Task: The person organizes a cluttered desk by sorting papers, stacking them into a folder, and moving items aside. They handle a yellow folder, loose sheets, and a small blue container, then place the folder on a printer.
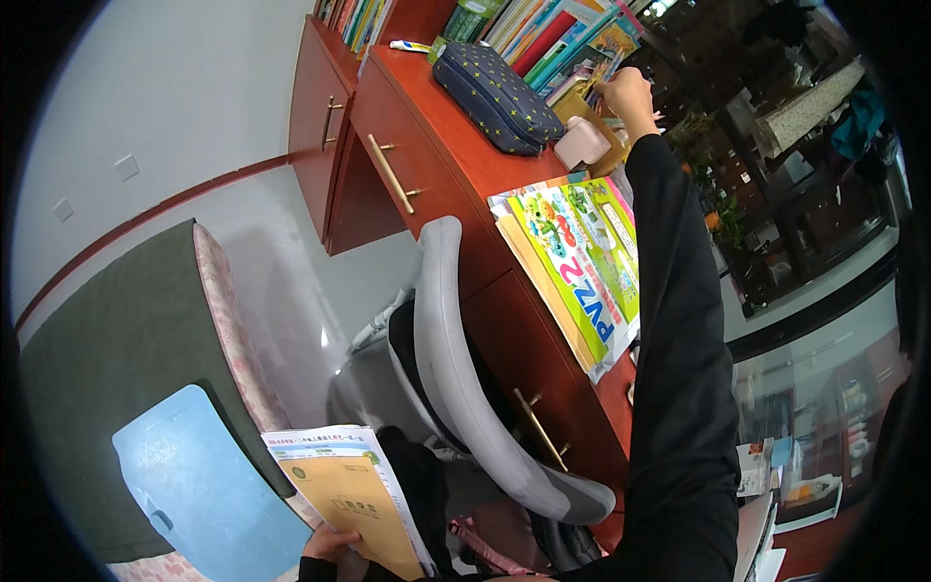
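Observation:
At the bottom left, my left hand [333,544] grips a stack of papers with its thumb on top. Uppermost in that stack is a tan paper booklet or envelope [356,502]; printed white sheets [327,440] show beneath it. My right arm stretches across the wooden desk. At the desk's far side, my right hand [628,94] is over a tan open box [605,151], its fingers bent towards some small items. Whether it holds one cannot be made out. A pale pink bottle-like container [582,142] stands against the box, near a dark blue star-patterned pencil case [498,94].
A green printed magazine [589,254] lies on other papers on the wooden desk [473,153]. Books [542,44] stand behind. A grey-backed chair [454,364] is at the desk front. Left is a light blue lap-desk-like board [211,480] on a dark-covered bed [124,335].

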Tool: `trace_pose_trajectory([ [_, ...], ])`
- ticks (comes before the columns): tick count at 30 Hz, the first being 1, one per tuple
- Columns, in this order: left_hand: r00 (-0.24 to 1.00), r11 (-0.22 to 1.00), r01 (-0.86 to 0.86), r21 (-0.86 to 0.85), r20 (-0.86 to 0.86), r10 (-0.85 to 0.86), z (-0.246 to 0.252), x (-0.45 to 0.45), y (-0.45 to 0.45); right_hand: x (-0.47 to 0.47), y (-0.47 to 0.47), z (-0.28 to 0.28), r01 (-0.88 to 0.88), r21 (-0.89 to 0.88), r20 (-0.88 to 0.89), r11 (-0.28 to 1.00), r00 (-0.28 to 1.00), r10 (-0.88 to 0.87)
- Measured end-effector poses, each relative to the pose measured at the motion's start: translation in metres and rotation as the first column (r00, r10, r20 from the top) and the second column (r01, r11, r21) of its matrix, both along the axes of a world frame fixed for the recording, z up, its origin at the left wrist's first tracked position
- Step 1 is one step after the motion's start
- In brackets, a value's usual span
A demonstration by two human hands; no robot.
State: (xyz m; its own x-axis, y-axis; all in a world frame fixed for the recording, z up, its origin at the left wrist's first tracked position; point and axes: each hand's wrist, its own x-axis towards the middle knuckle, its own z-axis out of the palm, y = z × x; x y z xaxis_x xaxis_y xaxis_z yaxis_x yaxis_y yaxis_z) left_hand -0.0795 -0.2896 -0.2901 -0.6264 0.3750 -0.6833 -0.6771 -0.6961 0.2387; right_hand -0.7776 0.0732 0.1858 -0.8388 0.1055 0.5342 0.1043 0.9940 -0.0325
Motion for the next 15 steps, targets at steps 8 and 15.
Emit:
trace_pose_trajectory([
  [8, 0.998, 0.998, 0.03, 0.052, -0.048, -0.027, -0.012, 0.002, -0.001, 0.032, 0.019, 0.037, -0.164, 0.084, -0.207, 0.983, 0.962, 0.178],
  [15, 0.995, 0.998, 0.028, 0.049, -0.095, -0.024, -0.027, 0.009, 0.002, 0.057, 0.024, 0.025, -0.267, -0.44, 0.159, 0.858, 0.916, 0.367],
])
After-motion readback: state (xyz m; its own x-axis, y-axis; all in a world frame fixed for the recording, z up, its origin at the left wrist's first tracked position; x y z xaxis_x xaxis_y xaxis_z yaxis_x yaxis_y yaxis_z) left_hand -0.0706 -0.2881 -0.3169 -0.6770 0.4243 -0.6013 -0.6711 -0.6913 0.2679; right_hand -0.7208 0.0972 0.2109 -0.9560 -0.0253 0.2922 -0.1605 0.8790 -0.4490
